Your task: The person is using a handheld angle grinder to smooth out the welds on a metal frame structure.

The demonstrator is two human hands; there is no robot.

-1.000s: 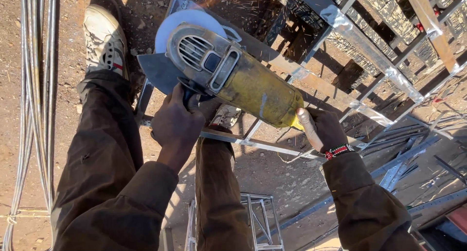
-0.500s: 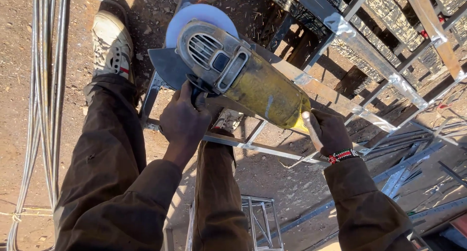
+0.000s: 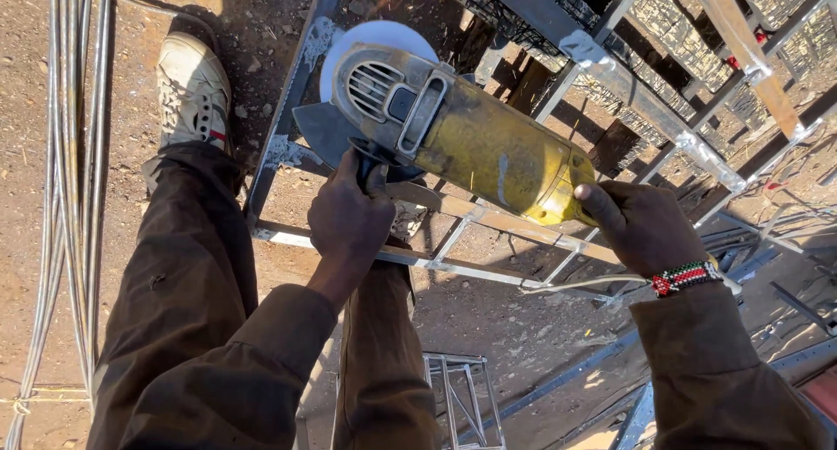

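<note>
A yellow angle grinder [image 3: 471, 140] with a grey metal head and a round guard [image 3: 375, 44] is held over a welded steel frame [image 3: 288, 119] lying on the dirt. My left hand [image 3: 353, 219] is closed around the black side handle just below the grinder's head. At the grinder's rear end, my right hand [image 3: 641, 223], with a beaded bracelet on the wrist, grips the body. A few sparks show at the top near the guard. My left foot in a dirty white shoe [image 3: 192, 88] rests on the ground beside the frame's left bar.
A bundle of long thin steel rods [image 3: 74, 180] runs along the left edge. Painted steel bars and dark grille panels [image 3: 663, 92] lie at the upper right. A small lattice of square tube [image 3: 458, 389] sits below between my legs. A cable [image 3: 575, 282] trails under my right wrist.
The grinder and both hands have shifted slightly up and right over the frame. The bright spray of sparks seen a second ago has shrunk to a faint glow.
</note>
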